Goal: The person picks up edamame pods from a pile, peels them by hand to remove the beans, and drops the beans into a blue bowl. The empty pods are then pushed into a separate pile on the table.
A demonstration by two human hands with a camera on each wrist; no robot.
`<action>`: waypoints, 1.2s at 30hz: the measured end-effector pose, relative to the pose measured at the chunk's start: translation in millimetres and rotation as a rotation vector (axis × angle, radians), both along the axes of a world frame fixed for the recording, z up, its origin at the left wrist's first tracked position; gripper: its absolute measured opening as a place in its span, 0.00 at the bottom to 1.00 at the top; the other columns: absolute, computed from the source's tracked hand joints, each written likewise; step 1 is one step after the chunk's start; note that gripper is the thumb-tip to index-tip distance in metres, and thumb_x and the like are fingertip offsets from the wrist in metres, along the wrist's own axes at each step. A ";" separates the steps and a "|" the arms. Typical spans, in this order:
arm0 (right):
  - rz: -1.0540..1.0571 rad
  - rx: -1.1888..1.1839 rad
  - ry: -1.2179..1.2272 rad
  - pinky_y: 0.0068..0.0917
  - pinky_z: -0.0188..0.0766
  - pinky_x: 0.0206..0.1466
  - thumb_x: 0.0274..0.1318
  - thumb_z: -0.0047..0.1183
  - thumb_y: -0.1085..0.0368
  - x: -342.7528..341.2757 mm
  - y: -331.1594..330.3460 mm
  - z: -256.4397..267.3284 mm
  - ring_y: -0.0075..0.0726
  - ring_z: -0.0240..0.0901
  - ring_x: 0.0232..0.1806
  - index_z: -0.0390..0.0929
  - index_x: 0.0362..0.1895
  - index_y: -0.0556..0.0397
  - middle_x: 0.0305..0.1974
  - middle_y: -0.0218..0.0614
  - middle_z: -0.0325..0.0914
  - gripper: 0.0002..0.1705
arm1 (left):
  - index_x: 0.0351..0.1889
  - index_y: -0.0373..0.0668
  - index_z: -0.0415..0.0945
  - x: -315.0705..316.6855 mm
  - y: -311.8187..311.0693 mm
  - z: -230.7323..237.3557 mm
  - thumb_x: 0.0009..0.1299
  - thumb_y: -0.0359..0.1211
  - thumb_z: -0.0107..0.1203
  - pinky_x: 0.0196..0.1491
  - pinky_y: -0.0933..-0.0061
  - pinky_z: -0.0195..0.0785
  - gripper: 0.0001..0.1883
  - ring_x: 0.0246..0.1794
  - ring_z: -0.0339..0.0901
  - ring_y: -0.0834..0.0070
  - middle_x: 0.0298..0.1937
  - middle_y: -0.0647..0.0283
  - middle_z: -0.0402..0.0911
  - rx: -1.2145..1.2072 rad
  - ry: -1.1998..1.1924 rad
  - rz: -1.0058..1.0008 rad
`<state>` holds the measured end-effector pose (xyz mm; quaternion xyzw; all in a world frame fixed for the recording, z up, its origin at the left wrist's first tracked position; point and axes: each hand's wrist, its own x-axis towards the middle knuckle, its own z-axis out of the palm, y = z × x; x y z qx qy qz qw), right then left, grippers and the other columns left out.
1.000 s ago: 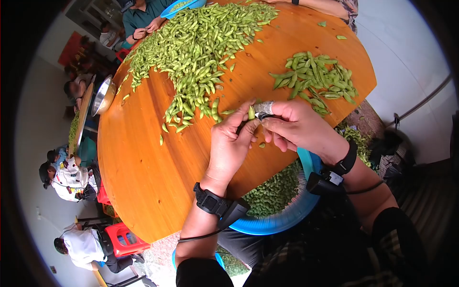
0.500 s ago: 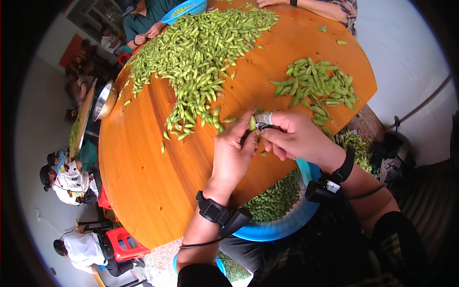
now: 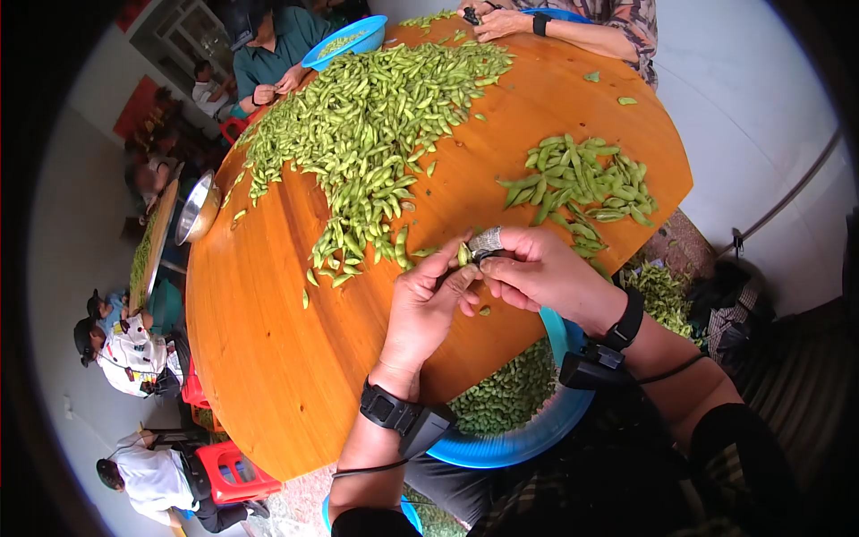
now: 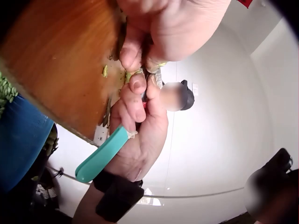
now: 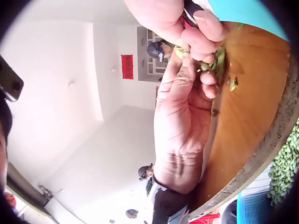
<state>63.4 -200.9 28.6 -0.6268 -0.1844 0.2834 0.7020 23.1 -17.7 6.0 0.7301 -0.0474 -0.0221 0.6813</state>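
Fingers and thumb of my left hand (image 3: 419, 309) pinch a green soybean pod (image 3: 463, 255) above the near part of the table. My right hand (image 3: 559, 277) meets it there, its fingers curled round a tool with a flat turquoise handle (image 4: 103, 156). That handle sticks out from the palm in the left wrist view, while the working end is hidden among the fingers. Grey wrapping (image 3: 486, 240) covers my right index finger. Below the hands, a blue basin (image 3: 523, 452) full of shelled green beans (image 3: 501, 398) sits at the table edge.
A large heap of pods (image 3: 367, 134) spreads over the far left of the round wooden table (image 3: 268, 358). A smaller pile (image 3: 582, 179) lies on the right. Two people work across the table, near a blue bowl (image 3: 344, 40). A steel bowl (image 3: 199, 208) stands beyond the left edge.
Both hands stay together at the pod, with small finger movements. The head view has shifted slightly. At the far right, another person's hands have come into view holding something dark.
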 end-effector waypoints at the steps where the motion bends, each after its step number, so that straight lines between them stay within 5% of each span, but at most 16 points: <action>1: 0.012 0.008 0.027 0.15 0.54 0.17 0.64 0.46 0.68 -0.3 -1.9 0.1 0.13 0.61 0.16 0.74 0.36 0.54 0.21 0.25 0.70 0.06 | 0.65 0.42 0.70 -0.3 0.5 2.7 0.73 0.25 0.52 0.29 0.84 0.71 0.21 0.26 0.74 0.86 0.36 0.68 0.79 0.003 -0.004 -0.003; 12: 0.128 0.079 0.190 0.16 0.50 0.16 0.61 0.49 0.66 11.0 -15.9 9.6 0.14 0.57 0.15 0.76 0.35 0.56 0.23 0.26 0.70 0.07 | 0.68 0.39 0.62 3.1 10.4 9.8 0.77 0.31 0.46 0.27 0.86 0.62 0.22 0.24 0.68 0.85 0.39 0.62 0.78 -0.558 0.192 -0.220; 17: 0.078 0.082 0.145 0.16 0.51 0.16 0.61 0.48 0.67 12.8 -11.9 8.4 0.15 0.58 0.14 0.76 0.34 0.56 0.22 0.26 0.70 0.07 | 0.66 0.38 0.63 3.3 6.2 11.5 0.77 0.33 0.45 0.30 0.86 0.62 0.21 0.26 0.68 0.84 0.38 0.64 0.77 -0.604 0.243 -0.167; 23: -0.058 -0.050 -0.038 0.16 0.56 0.15 0.62 0.47 0.70 -5.9 4.6 20.1 0.15 0.63 0.15 0.76 0.36 0.55 0.20 0.25 0.70 0.05 | 0.67 0.36 0.62 4.7 3.9 5.0 0.78 0.38 0.44 0.22 0.86 0.60 0.23 0.20 0.63 0.87 0.36 0.67 0.79 -0.354 0.170 -0.047; 27: -0.137 -0.017 0.039 0.16 0.56 0.16 0.63 0.46 0.70 -9.3 7.7 23.2 0.15 0.64 0.16 0.75 0.38 0.56 0.20 0.25 0.71 0.06 | 0.59 0.34 0.68 1.2 -4.1 10.1 0.78 0.38 0.44 0.21 0.84 0.64 0.19 0.21 0.73 0.82 0.29 0.65 0.79 -0.393 0.123 0.037; 33: -0.131 0.006 -0.160 0.16 0.60 0.18 0.63 0.45 0.71 -9.8 19.4 1.4 0.14 0.63 0.16 0.75 0.45 0.57 0.21 0.26 0.72 0.09 | 0.58 0.34 0.65 5.4 9.7 -8.3 0.77 0.36 0.40 0.24 0.80 0.69 0.18 0.26 0.78 0.76 0.34 0.59 0.78 -0.398 0.277 -0.070; 36: -0.115 0.010 -0.129 0.16 0.60 0.19 0.64 0.44 0.71 -11.9 20.1 -0.3 0.14 0.62 0.16 0.75 0.46 0.57 0.22 0.26 0.71 0.10 | 0.56 0.35 0.65 1.0 9.0 -8.9 0.77 0.36 0.40 0.24 0.82 0.64 0.16 0.25 0.72 0.81 0.34 0.62 0.77 -0.438 0.244 -0.038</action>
